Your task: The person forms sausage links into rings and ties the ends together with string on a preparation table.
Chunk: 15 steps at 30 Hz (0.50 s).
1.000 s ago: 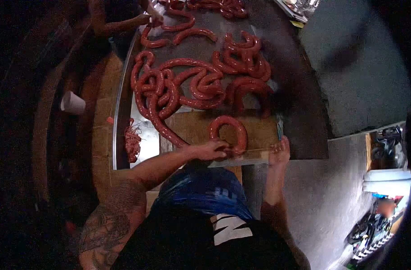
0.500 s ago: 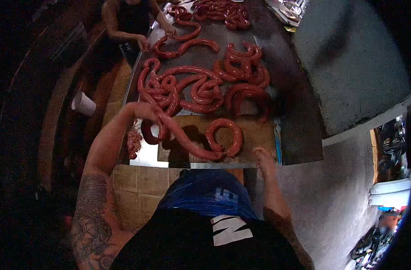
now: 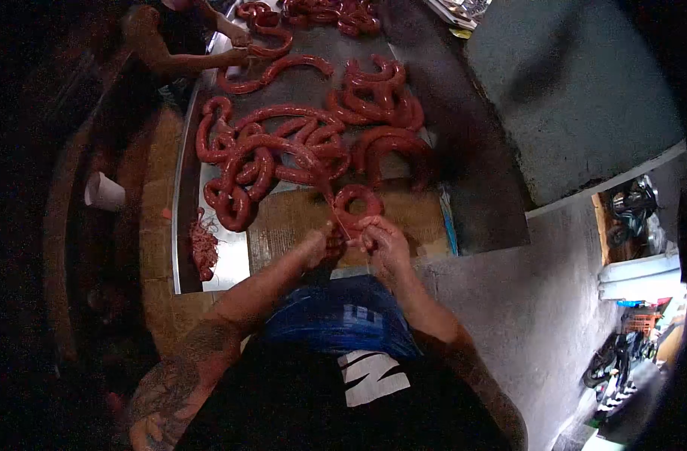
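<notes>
At the near edge of the table, my left hand (image 3: 325,245) and my right hand (image 3: 385,242) are close together, both with closed fingers. A thin pale string (image 3: 345,228) runs between them at the tied end of a sausage ring (image 3: 374,201); my fingers partly hide it. My right fingertips touch the ring's lower side. From the string's upper end, a long sausage (image 3: 272,140) curves away up and left into a heap of coiled sausage (image 3: 328,154). Under the ring lies a brown wooden board (image 3: 283,225).
A bundle of reddish strings (image 3: 203,248) lies at the table's left corner. More sausage rings (image 3: 381,98) are stacked at the right. Across the table, a co-worker's hands (image 3: 238,52) handle sausage. A white bucket (image 3: 105,192) stands left of the table, and a grey panel (image 3: 576,98) rises at right.
My left hand has let go of the long sausage and come down right to the ring's end. My right hand has moved left to meet it. The long sausage now lies back over the heap.
</notes>
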Available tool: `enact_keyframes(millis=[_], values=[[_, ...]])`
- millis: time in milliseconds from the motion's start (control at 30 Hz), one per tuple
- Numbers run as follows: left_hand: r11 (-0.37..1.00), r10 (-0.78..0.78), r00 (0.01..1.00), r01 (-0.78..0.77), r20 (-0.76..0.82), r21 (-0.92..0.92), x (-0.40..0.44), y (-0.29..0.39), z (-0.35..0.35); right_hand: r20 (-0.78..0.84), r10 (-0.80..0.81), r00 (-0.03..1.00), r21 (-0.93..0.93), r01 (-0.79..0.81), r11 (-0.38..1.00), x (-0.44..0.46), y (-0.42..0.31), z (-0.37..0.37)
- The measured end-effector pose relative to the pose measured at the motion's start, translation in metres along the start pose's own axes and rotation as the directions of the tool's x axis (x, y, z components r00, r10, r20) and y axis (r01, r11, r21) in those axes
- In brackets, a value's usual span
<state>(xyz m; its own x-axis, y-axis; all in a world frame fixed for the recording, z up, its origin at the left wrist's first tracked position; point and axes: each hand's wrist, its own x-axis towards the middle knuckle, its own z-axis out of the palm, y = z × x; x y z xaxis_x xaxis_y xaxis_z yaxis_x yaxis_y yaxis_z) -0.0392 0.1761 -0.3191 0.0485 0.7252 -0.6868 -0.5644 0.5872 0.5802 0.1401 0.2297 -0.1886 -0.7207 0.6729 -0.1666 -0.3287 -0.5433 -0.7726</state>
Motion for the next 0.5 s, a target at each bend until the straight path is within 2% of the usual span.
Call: enact_keyframes(millis=[67,133,167,233,267,333,400,467,500], values=[[0.997,-0.042,0.999,0.044,0.032,-0.071,-0.012,0.007,0.015,-0.057,-0.102,0.993,0.117,0.108,0.987,-0.008,0.002,0.007],[0.987,0.019,0.994,-0.002,0.104,-0.163,-0.015,0.012,0.021,-0.11,-0.111,0.988,0.119,0.124,0.985,-0.01,0.005,0.014],[0.986,0.007,0.993,0.012,0.12,-0.165,-0.018,0.018,0.025,-0.147,-0.118,0.982,0.135,0.138,0.981,-0.011,0.005,0.019],[0.98,0.1,0.976,-0.063,0.193,-0.19,-0.022,0.035,0.032,-0.196,-0.15,0.969,0.122,0.176,0.977,-0.012,0.007,0.032],[0.981,0.086,0.975,-0.046,0.207,-0.19,-0.023,0.044,0.035,-0.226,-0.177,0.958,0.118,0.207,0.971,-0.012,0.009,0.038],[0.99,-0.077,0.986,0.094,0.151,-0.106,-0.023,0.055,0.039,-0.26,-0.191,0.947,0.162,0.237,0.958,-0.015,0.015,0.05],[0.985,-0.096,0.977,0.121,0.193,-0.12,-0.025,0.063,0.041,-0.285,-0.204,0.936,0.205,0.267,0.942,-0.019,0.024,0.057],[0.981,-0.105,0.967,0.138,0.232,-0.135,-0.013,0.066,0.033,-0.415,-0.077,0.907,0.284,0.21,0.936,-0.028,0.039,0.055],[0.982,-0.131,0.954,0.162,0.268,-0.095,-0.003,0.065,0.027,-0.419,-0.079,0.904,0.277,0.21,0.938,-0.035,0.055,0.046]])
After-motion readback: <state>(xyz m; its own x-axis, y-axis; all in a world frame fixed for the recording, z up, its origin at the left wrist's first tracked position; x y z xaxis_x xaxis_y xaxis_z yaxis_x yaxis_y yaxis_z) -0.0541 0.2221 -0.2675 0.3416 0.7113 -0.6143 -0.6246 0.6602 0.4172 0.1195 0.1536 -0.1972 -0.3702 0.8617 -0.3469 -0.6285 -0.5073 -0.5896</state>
